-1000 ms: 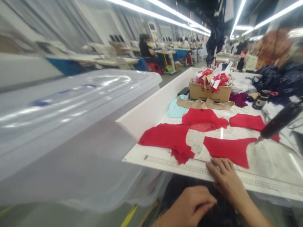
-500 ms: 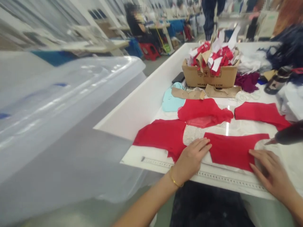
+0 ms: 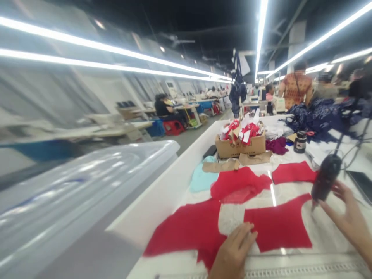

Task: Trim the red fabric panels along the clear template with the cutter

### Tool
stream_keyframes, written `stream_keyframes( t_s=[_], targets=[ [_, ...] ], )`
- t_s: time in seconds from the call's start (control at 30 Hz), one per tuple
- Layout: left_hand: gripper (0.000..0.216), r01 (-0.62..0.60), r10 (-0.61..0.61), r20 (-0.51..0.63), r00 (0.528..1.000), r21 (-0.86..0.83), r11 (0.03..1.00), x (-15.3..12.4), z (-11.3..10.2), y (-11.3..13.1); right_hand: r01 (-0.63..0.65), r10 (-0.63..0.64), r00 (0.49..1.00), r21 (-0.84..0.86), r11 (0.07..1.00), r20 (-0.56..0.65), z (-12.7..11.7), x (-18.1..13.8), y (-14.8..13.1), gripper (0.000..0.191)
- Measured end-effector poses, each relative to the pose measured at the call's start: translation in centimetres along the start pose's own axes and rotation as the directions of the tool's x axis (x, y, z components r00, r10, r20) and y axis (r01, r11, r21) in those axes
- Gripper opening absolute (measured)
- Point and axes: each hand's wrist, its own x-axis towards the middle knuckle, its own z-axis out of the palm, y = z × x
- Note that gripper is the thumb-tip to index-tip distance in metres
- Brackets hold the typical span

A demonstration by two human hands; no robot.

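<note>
Several red fabric pieces (image 3: 277,226) lie on white lace on the white table (image 3: 162,193). My left hand (image 3: 234,252) rests flat at the near edge, fingers together, touching the left edge of the nearest red piece. My right hand (image 3: 347,217) is raised at the right with fingers spread, reaching around a hanging black hand tool (image 3: 325,178) on a cord; the fingers do not look closed on it. A larger red piece (image 3: 188,228) lies left of my left hand.
A cardboard box (image 3: 241,145) of red and white scraps stands at the back, with brown paper patterns, a light blue piece (image 3: 202,180), a purple cloth and a dark jar (image 3: 299,141) nearby. A clear plastic bin lid (image 3: 72,186) sits left. People work at distant tables.
The camera tilted up. My right hand lifted off the red piece and went up to the black tool. My left hand stayed at the fabric's left edge.
</note>
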Motion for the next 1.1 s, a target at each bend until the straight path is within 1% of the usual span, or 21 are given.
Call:
stream_keyframes(
  t_s=[0.07,0.17,0.27,0.33,0.4,0.43,0.5,0.57,0.6,0.63,0.67,0.7,0.73,0.77,0.83,0.97,1.1],
  targets=[
    [0.056,-0.067,0.068,-0.049,0.996,0.028,0.997,-0.2,0.7,-0.5,-0.064,0.064,0.998,0.093,0.994,0.002,0.8,1.7,-0.7,0.083],
    [0.043,-0.129,0.136,-0.099,0.986,0.077,0.989,-0.5,1.5,-0.8,-0.109,0.105,0.994,0.249,0.962,0.026,2.0,3.5,-2.8,0.074],
    [0.038,-0.099,0.111,-0.123,0.986,0.099,0.990,-0.8,1.8,-1.0,-0.192,0.197,0.980,0.377,0.906,0.026,3.0,4.5,-4.9,0.065],
    [0.038,-0.087,0.101,-0.136,0.986,0.110,0.990,-1.0,2.3,-1.2,-0.238,0.253,0.967,0.417,0.877,0.021,3.6,4.8,-5.8,0.060],
    [0.038,-0.107,0.124,-0.147,0.981,0.119,0.987,-1.1,3.5,-1.3,-0.250,0.268,0.963,0.426,0.870,0.017,4.1,4.8,-6.4,0.055],
    [0.038,-0.113,0.132,-0.171,0.976,0.118,0.987,-1.2,4.3,-1.3,-0.246,0.265,0.964,0.426,0.871,0.015,4.3,4.8,-6.6,0.053],
    [0.038,-0.100,0.122,-0.257,0.959,0.097,0.990,-1.2,5.8,-1.1,-0.224,0.237,0.971,0.438,0.871,0.024,4.7,4.5,-7.2,0.048],
    [0.039,-0.067,0.078,-0.311,0.947,0.046,0.997,-1.0,6.4,-0.4,-0.200,0.210,0.977,0.462,0.864,0.031,5.1,4.1,-8.0,0.045],
    [0.041,-0.060,0.062,-0.294,0.954,0.015,0.998,-0.8,6.3,0.0,-0.193,0.203,0.979,0.483,0.854,0.032,5.4,3.9,-8.5,0.043],
    [0.044,-0.053,0.048,-0.249,0.967,-0.017,0.998,-0.5,5.8,0.4,-0.191,0.205,0.978,0.511,0.838,0.030,5.7,3.7,-9.1,0.042],
    [0.048,-0.058,0.048,-0.180,0.982,-0.046,0.997,-0.3,5.1,0.8,-0.192,0.212,0.977,0.536,0.822,0.026,6.1,3.4,-9.6,0.041],
    [0.052,-0.069,0.061,-0.122,0.991,-0.069,0.995,0.0,4.3,1.2,-0.195,0.222,0.975,0.568,0.800,0.022,6.4,3.2,-10.2,0.040],
    [0.056,-0.064,0.057,-0.089,0.994,-0.082,0.995,0.2,3.6,1.4,-0.199,0.225,0.974,0.588,0.784,0.029,6.9,3.0,-10.7,0.040],
    [0.059,-0.067,0.060,-0.081,0.995,-0.091,0.994,0.3,3.0,1.5,-0.201,0.223,0.974,0.593,0.780,0.037,7.3,2.9,-11.3,0.038],
    [0.065,-0.075,0.065,-0.107,0.992,-0.095,0.993,0.5,2.5,1.3,-0.193,0.212,0.976,0.596,0.780,0.038,8.3,2.7,-12.2,0.035],
    [0.064,-0.149,0.136,-0.169,0.976,-0.062,0.987,0.7,3.5,0.4,-0.162,0.175,0.984,0.609,0.777,0.038,9.9,2.9,-13.6,0.027],
    [0.055,-0.185,0.176,-0.180,0.968,-0.033,0.982,1.1,4.1,0.0,-0.149,0.160,0.986,0.616,0.773,0.037,10.7,2.9,-14.6,0.026]
  ],
)
